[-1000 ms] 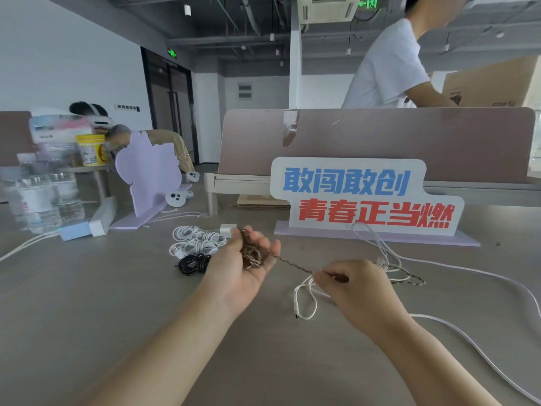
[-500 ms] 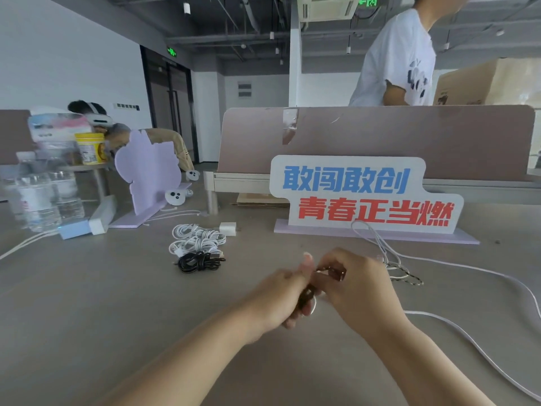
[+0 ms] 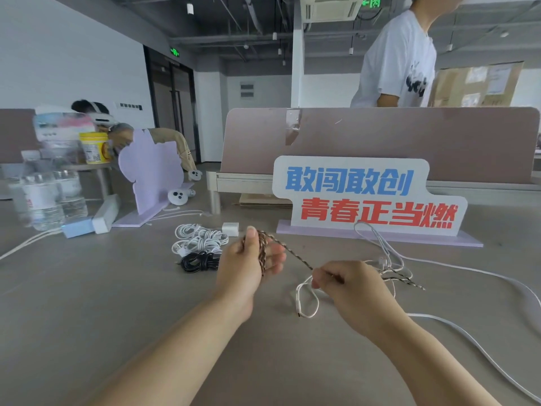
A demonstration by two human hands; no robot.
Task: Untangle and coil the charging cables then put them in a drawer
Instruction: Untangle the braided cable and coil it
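Note:
A brown braided cable point(image 3: 295, 255) runs taut between my two hands above the grey table. My left hand point(image 3: 248, 265) holds several loops of it wound around the palm, thumb pressing them. My right hand point(image 3: 342, 284) pinches the same cable farther right; its loose end trails off among a tangle of white cables point(image 3: 389, 259). A white cable loop point(image 3: 307, 300) lies under my right hand. Two coiled bundles sit behind my left hand: a white one point(image 3: 199, 238) and a black one point(image 3: 199, 260). No drawer is in view.
A sign with blue and red characters point(image 3: 366, 197) stands behind the cables. A long white cable point(image 3: 474, 341) sweeps across the right. Water bottles point(image 3: 44, 197), a white charger point(image 3: 230, 229), a purple board point(image 3: 150, 174) and controllers stand at left. People are beyond the divider point(image 3: 380, 133).
My hands met in front of me half a second ago, then parted again. My left hand now carries another loop of the braided cable, and the free length is shorter.

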